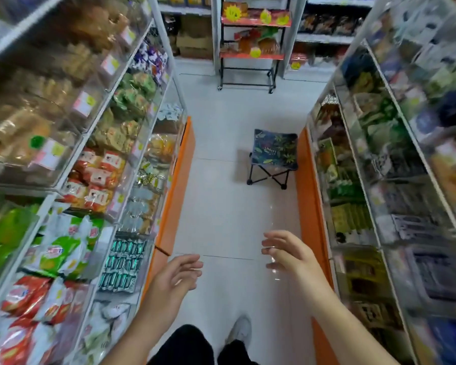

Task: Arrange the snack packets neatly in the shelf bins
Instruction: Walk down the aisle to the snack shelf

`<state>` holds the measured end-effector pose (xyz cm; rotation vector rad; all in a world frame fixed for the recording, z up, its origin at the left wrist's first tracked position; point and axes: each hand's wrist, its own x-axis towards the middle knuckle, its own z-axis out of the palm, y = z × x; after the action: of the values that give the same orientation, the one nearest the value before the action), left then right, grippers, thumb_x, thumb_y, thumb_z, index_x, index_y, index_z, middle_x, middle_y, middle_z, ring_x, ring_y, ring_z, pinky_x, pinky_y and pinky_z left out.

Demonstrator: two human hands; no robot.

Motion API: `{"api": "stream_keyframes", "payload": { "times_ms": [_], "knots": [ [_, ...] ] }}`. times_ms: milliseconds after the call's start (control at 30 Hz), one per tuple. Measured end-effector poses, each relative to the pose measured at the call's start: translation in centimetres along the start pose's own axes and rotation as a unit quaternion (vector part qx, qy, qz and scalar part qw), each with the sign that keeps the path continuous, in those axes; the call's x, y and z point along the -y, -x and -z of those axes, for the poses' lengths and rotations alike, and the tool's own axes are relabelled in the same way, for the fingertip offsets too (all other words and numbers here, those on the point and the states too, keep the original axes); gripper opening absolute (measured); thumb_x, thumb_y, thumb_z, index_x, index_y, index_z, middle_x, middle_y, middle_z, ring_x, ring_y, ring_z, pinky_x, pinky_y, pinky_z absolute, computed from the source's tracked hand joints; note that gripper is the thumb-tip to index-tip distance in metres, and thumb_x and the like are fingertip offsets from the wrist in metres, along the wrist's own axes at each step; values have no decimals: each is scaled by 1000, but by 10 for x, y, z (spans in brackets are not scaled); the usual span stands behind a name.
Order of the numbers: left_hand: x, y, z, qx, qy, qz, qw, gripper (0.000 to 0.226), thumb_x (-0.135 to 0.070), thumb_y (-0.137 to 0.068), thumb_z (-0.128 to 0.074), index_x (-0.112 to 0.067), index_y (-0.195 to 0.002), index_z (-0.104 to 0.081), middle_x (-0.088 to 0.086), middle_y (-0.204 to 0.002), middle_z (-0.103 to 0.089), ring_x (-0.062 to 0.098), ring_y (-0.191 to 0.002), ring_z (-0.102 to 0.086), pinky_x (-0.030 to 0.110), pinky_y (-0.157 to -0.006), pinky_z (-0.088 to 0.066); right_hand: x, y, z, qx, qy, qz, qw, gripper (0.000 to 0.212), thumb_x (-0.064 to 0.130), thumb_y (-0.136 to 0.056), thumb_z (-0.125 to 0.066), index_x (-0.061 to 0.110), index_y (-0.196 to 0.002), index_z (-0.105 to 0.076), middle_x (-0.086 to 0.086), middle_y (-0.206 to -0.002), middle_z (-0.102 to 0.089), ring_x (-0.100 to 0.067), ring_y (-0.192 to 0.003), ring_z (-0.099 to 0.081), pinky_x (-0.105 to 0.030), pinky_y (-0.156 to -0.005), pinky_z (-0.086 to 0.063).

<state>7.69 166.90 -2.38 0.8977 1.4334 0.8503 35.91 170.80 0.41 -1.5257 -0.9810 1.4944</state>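
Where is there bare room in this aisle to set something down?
The white floor between the two orange shelf bases, from the hands up to the folding stool, is bare. Past the stool it stays bare to the black rack. The bins on both sides are packed with packets.

right shelf bins point(395, 196) motion-blurred, pkt labels unreadable, forearms cut off

Single head-worn wide-angle view, looking forward and steeply down an aisle floor point(237, 206). Shelf bins point(95, 159) flank both edges at close range; a folding stool point(274, 154) and display rack point(248, 43) lie farther ahead.
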Motion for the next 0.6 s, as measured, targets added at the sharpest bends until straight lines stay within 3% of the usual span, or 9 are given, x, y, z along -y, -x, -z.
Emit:
{"api": "stream_keyframes", "payload": {
  "times_ms": [167,300,400,600],
  "knots": [
    [-31,-84,0,-13,8,13,1000,30,-1,-98,-63,-21,-120,-69,0,-116,-75,20,-110,-71,43,-95,-56,58,-112,-7,32,16,22,999,36,21,-84,-67,18,-119,-72,-11,-116,-73,-31,-111,-69,-54,-92,-58],
    [-64,-174,7,-12,8,7,1000,29,-12,-94,-68,-21,-122,-69,0,-117,-75,17,-111,-70,45,-98,-55,89,-198,-19,37,25,21,999,28,12,-96,-67,18,-122,-72,-10,-117,-72,-29,-112,-69,-54,-94,-57],
    [-102,-249,14,8,5,3,1000,30,-1,-99,-61,-19,-122,-69,0,-117,-74,17,-110,-70,41,-96,-56,108,-252,-26,17,15,9,1000,35,22,-87,-66,20,-122,-72,-10,-117,-72,-28,-111,-70,-52,-93,-58],
    [-203,-395,14,52,-18,-38,998,29,-4,-97,-65,-17,-123,-68,5,-117,-74,20,-109,-71,39,-92,-57,144,-339,-27,-25,-15,-30,999,34,27,-84,-68,26,-117,-75,-8,-116,-72,-27,-109,-70,-49,-93,-59]
  ]
}}
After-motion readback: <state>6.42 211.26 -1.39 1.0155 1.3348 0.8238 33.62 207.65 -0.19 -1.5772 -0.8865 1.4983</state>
